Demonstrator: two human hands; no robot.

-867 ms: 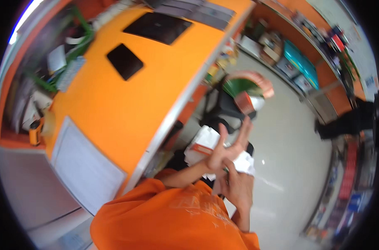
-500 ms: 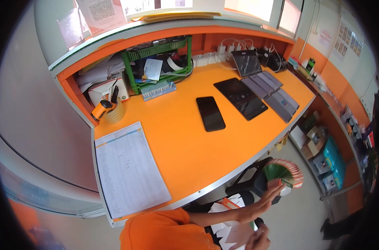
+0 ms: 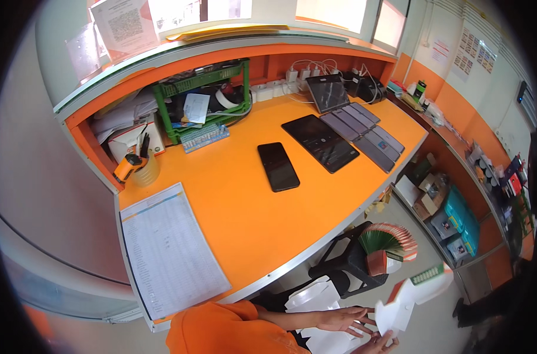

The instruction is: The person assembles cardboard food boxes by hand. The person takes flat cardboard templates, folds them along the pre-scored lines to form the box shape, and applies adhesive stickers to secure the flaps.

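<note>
A white, red-orange and green cardboard carton (image 3: 396, 312), partly unfolded, is up in front of me at the lower right. The fingers of my right hand (image 3: 379, 342) pinch its lower edge; much of that hand falls below the picture. My left hand (image 3: 344, 320) is open beside the carton's left side, its fingers spread; whether the fingertips touch the card I cannot tell. White cardboard pieces (image 3: 315, 301) lie on my lap under the left forearm. To the right, a fanned stack of flat cartons (image 3: 392, 239), green inside with red-orange and white edges, rests on a black stool (image 3: 346, 268).
An orange desk (image 3: 233, 224) with a metal edge stands ahead. It carries a printed sheet (image 3: 172, 253), a black phone (image 3: 278, 167), a black tablet (image 3: 320, 143), several grey phones (image 3: 369, 133), a pen cup (image 3: 144, 171) and a green rack (image 3: 203, 76). Shelves (image 3: 451, 224) stand right.
My left hand has drawn back from the fanned stack toward my lap. A carton is now raised in my right hand. The whole view has shifted slightly.
</note>
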